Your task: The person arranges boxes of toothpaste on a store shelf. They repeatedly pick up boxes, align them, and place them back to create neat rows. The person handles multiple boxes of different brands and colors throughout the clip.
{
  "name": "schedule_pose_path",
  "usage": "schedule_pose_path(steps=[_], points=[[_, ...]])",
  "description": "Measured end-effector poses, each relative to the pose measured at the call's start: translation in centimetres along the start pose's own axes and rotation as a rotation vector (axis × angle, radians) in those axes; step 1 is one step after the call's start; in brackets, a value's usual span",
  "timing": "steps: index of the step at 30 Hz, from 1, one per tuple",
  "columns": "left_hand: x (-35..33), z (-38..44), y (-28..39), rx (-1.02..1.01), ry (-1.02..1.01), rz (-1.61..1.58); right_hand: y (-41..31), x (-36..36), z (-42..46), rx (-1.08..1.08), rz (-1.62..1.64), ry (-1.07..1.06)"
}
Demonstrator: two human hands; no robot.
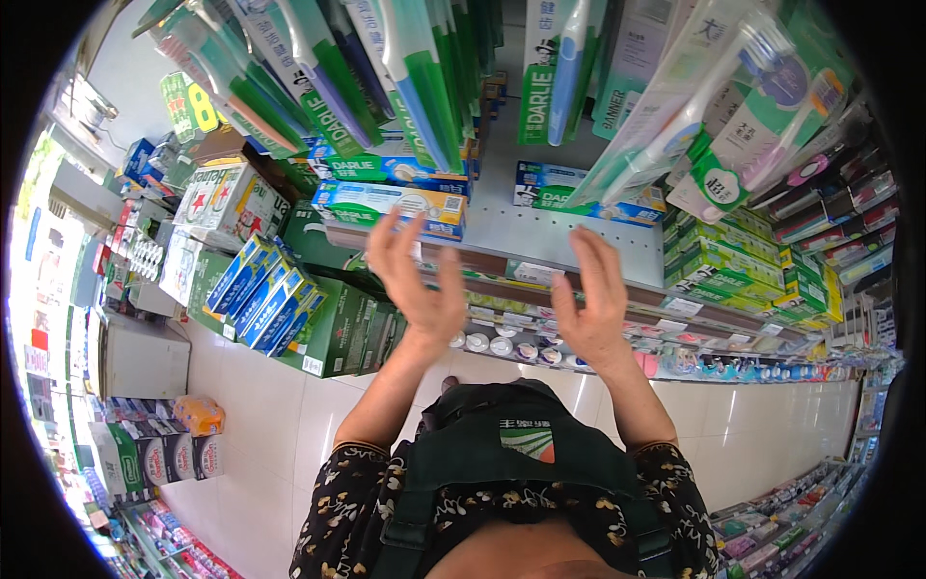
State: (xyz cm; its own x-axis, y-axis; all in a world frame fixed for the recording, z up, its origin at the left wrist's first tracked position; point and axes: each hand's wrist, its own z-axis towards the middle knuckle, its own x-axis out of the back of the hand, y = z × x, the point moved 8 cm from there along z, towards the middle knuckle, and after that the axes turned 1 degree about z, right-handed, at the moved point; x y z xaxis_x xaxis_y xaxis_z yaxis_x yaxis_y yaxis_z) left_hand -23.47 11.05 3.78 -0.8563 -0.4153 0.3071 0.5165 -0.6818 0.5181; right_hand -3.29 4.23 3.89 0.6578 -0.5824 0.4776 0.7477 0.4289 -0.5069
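Observation:
My left hand [419,282], fingers apart and holding nothing, is raised at the front edge of a store shelf [499,257]. Its fingertips overlap the lower edge of a blue and yellow Darlie toothpaste box [391,206]; whether they touch cannot be told. To the right, my right hand [593,300] is also empty with its fingers spread, in front of the shelf's price tags [532,273]. Behind it another Darlie toothpaste box [589,194] lies on the perforated metal shelf. Packaged toothbrushes [568,72] hang above both hands.
Green toothpaste boxes [731,268] are stacked at the right. Larger packaged toothbrushes [673,137] hang close in front. On the left stand blue boxes [268,297] on green cartons [340,326] and a beer carton [228,199]. Bottles [499,346] line a lower shelf.

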Motion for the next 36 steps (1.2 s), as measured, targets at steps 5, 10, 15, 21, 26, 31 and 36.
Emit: schedule_pose_path(steps=[5,10,15,21,26,31,36], points=[[5.3,2.4,-10.2,0.255,0.189,0.17,-3.0,-5.5,1.7,0.06,-0.033,-0.124],[6.1,2.6,-16.6,0.421,0.03,0.15,-3.8,-9.9,3.3,-0.028,-0.187,-0.16],[6.7,2.9,-16.6,0.437,0.075,-0.107,-3.6,-12.0,3.9,-0.123,-0.131,-0.113],[7.7,1.8,-8.4,0.409,0.001,-0.326,-5.4,-4.3,2.3,-0.046,-0.165,0.261],[1.3,0.1,-2.6,0.221,-0.331,-0.358,-0.8,2.8,-0.1,-0.239,-0.317,0.356],[-4.0,0.1,0.3,0.215,-0.459,-0.474,1.6,6.5,-1.3,-0.409,-0.373,0.426],[-8.4,0.8,1.0,0.228,-0.691,-0.361,3.3,4.5,-1.1,-0.333,-0.661,0.182]])
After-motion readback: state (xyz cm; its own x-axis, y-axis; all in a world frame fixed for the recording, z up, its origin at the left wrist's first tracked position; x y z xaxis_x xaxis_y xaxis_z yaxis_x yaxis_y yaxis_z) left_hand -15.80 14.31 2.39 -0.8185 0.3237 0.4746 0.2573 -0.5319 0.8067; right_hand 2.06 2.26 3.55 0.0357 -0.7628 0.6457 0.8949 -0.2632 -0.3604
